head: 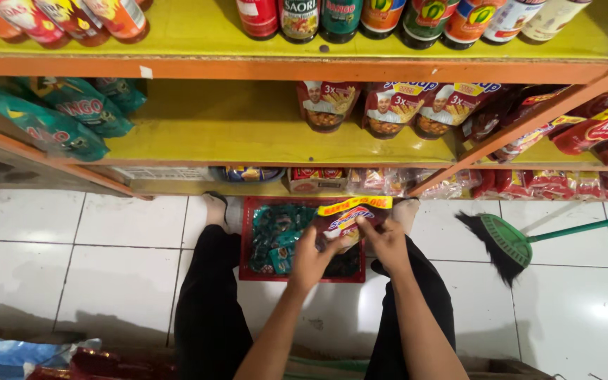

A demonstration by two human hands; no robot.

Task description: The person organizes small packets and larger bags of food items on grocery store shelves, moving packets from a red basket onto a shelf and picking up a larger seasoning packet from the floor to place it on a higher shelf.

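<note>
While both hands close on it, the sauce pouch (352, 214) hangs over the red crate (245, 239), at 12 o'clock from the wrists.
Left hand (311, 259) pinches its lower edge, right hand (387, 243) its side; likely light, soft and slick, so best gripped at the sealed edges.

Green broom (507, 241) on white tiles, yellow shelves (248, 134) — bottles (339, 17), sauce pouches (388, 109)

We hold a yellow-topped pouch (352, 217) over a red crate (248, 239) of teal sachets (276, 236); dark red pouches (388, 107) line the shelf.
</note>
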